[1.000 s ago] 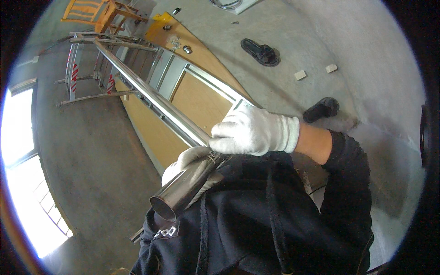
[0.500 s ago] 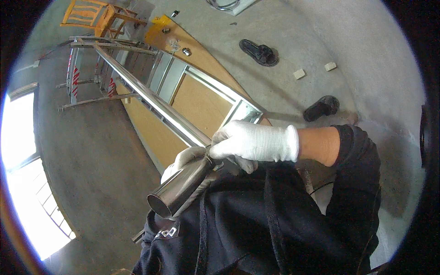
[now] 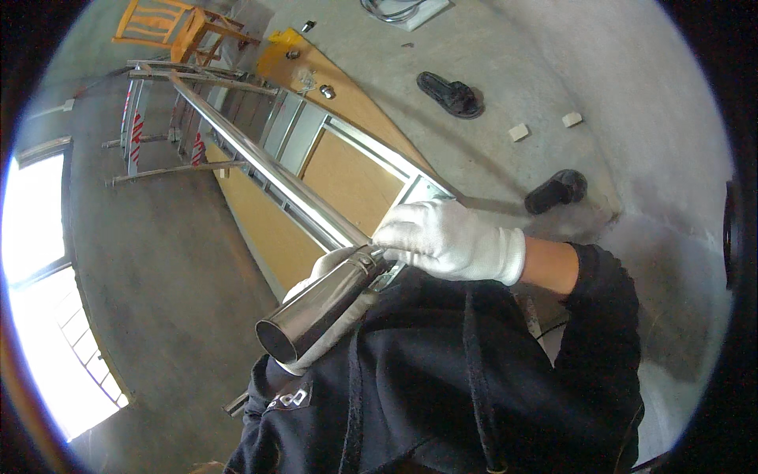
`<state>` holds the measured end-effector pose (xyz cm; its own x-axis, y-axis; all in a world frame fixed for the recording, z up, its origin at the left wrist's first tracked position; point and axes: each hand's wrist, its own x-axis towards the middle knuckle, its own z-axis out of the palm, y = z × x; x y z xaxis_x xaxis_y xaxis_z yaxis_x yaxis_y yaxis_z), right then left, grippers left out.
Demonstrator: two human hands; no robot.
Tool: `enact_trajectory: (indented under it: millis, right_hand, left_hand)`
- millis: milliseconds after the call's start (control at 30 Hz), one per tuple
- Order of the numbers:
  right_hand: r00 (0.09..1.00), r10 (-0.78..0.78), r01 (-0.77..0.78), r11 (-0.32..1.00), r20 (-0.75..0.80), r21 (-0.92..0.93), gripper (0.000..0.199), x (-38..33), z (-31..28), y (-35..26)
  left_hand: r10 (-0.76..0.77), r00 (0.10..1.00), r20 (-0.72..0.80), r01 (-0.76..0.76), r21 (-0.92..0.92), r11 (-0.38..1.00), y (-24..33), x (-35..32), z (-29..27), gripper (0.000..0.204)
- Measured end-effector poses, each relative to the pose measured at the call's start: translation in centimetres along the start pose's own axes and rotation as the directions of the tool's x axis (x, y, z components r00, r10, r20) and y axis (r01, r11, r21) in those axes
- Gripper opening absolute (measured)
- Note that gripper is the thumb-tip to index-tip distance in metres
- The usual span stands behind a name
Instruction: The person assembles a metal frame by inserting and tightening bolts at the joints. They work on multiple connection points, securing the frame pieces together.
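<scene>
- Probably stiff and fairly heavy: long polished steel tube (image 3: 316,304), smooth and likely slick under cotton gloves; its length would make the far end swing, so a grip near the open end, both hands close together, seems soundest.
- Right hand (image 3: 446,237), white-gloved, lies curled over the tube just beyond its open end.
- Left hand (image 3: 328,265), also gloved, cups the tube from beneath; how tightly, cannot tell.
- Tube runs from the person's chest out over the wooden panel frame (image 3: 351,178) on the floor, toward the yellow chair (image 3: 170,24).
- Mirror-bright, round, hollow mouth dark.
</scene>
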<state>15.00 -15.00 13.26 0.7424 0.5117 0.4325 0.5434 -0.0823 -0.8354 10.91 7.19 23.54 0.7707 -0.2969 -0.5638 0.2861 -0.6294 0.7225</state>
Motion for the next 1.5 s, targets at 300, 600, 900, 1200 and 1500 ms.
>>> enact_trajectory:
  millis: [300, 600, 900, 1200, 1500]
  right_hand:
    - [0.991, -0.116, 0.123, 0.986, 0.065, -0.116, 0.018, 0.4, 0.2, 1.6]
    - [0.942, -0.298, 0.319, 0.938, 0.156, -0.134, 0.018, 2.4, -0.7, 2.5]
    - [0.890, -0.422, 0.449, 0.876, 0.172, -0.175, 0.020, 2.9, -0.9, 3.3]
    - [0.925, -0.294, 0.293, 0.955, 0.240, 0.039, 0.019, 2.6, -1.0, 2.7]
    - [0.916, -0.391, 0.391, 0.920, 0.084, 0.017, 0.018, 2.6, 0.0, 3.1]
  left_hand:
    - [-0.015, 1.000, -0.027, 0.014, -0.067, 0.998, 0.4, 0.4, 0.9, 0.050]
    - [0.144, 0.985, -0.096, -0.116, 0.253, 0.961, -0.2, 0.2, 0.9, 0.046]
    - [0.014, 0.995, -0.098, -0.005, 0.084, 0.996, -0.3, 0.2, 0.7, 0.063]
    - [-0.026, 0.995, -0.094, 0.025, -0.010, 1.000, -1.0, 0.1, 0.6, 0.074]
    - [-0.003, 0.997, -0.079, 0.007, 0.049, 0.999, -1.6, -0.2, 0.1, 0.080]
